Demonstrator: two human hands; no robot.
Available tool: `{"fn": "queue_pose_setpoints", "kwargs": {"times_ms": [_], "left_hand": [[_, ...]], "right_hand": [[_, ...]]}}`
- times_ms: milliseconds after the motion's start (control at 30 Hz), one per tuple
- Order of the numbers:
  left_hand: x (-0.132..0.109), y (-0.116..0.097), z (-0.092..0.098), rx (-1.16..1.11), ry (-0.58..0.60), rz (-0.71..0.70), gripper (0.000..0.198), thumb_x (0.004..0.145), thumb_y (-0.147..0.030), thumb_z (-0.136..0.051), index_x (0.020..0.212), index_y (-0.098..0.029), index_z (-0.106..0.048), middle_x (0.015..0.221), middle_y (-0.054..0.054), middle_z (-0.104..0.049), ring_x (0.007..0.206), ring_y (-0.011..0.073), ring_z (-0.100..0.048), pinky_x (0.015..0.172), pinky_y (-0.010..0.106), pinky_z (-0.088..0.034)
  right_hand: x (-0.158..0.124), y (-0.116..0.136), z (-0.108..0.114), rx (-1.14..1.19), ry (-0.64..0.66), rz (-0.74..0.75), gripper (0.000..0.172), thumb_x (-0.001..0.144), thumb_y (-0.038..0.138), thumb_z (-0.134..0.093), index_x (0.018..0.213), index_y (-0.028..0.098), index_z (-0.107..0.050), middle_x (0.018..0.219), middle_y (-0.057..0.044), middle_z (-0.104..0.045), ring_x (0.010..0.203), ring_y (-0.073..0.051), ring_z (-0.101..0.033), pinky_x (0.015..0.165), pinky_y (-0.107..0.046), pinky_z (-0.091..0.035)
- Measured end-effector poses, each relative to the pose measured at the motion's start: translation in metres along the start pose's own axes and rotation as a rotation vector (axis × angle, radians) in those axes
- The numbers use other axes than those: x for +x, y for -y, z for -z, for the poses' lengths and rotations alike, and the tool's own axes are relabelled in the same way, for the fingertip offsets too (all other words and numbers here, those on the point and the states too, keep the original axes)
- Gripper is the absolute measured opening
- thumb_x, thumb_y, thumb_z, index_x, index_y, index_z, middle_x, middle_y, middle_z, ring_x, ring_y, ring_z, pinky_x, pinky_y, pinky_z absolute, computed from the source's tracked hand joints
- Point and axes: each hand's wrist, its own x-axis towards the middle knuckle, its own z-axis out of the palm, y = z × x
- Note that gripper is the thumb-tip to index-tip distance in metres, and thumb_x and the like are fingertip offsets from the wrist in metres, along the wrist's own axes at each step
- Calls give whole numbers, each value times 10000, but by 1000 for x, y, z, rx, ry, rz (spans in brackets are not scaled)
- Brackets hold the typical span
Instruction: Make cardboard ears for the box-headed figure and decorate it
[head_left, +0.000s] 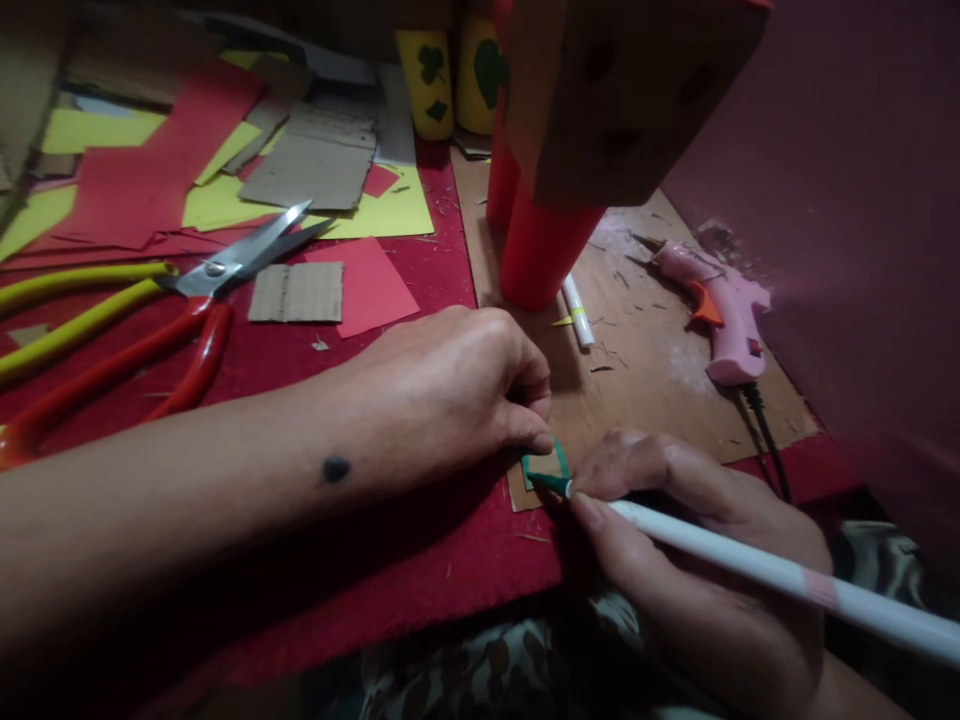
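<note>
A white pen with a green brush-like tip [705, 540] is pinched in my right hand [705, 570]. Its tip touches a small piece of cardboard [545, 465], on which a green line runs along several edges of an outlined shape. My left hand [472, 380], fingers curled, presses that piece down with the thumb at its far edge; the fingertips are partly hidden. Beyond my left hand lie a corrugated cardboard rectangle [296, 292] and a red paper piece [379, 285].
Scissors with yellow and red handles [214, 270] lie open at left, near paper and cardboard scraps [311, 150]. A cardboard box on red cylinders [551, 240] stands ahead. A pink glue gun [724, 310], a white stick [577, 312] and yellow cylinders [426, 85] are farther off.
</note>
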Motion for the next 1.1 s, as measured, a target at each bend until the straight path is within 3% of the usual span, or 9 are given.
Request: {"fn": "queue_pose_setpoints", "kwargs": {"times_ms": [167,367,533,867,1000,1100], "left_hand": [[0,1,-1,-25,9,5,111,746,-355,-780,680,-267,-764,535,-56,-614,527,118,-499,507,256,-307],[1,1,0,-33,12,3,107,742,-343,-770,668,-268,-755,552,-53,-623,528,127,-509,500,266,-310],[1,1,1,-43,33,11,117,754,-356,-758,684,-262,-761,578,-33,-643,568,146,-526,519,280,-309],[0,2,-2,-28,12,12,125,749,-378,-767,679,-275,-767,565,-41,-633,543,139,-514,502,274,-302],[1,3,-1,-23,11,-9,133,752,-396,-773,694,-277,-773,564,-41,-630,544,138,-515,505,273,-310],[1,3,0,-32,8,-4,117,746,-378,-777,695,-274,-778,581,-39,-644,557,137,-524,512,272,-309]], "right_hand": [[-1,-1,-2,16,-53,19,210,749,55,-620,684,248,-572,569,35,-633,479,-138,-610,456,-268,-469],[-1,2,6,-36,77,-5,221,741,31,-634,701,237,-563,597,46,-655,509,-121,-631,486,-238,-486],[-1,2,6,-33,-16,-44,218,763,64,-672,715,264,-600,596,43,-694,529,-166,-685,483,-266,-523],[-1,-3,-2,15,-34,8,220,749,39,-691,726,248,-625,632,66,-691,556,-103,-668,536,-199,-517],[-2,-2,-2,17,-68,-18,206,749,67,-656,696,255,-589,598,43,-659,522,-135,-643,489,-249,-483],[-2,0,0,14,-12,-39,222,735,57,-641,698,265,-572,591,33,-654,522,-166,-654,477,-280,-475]]}}
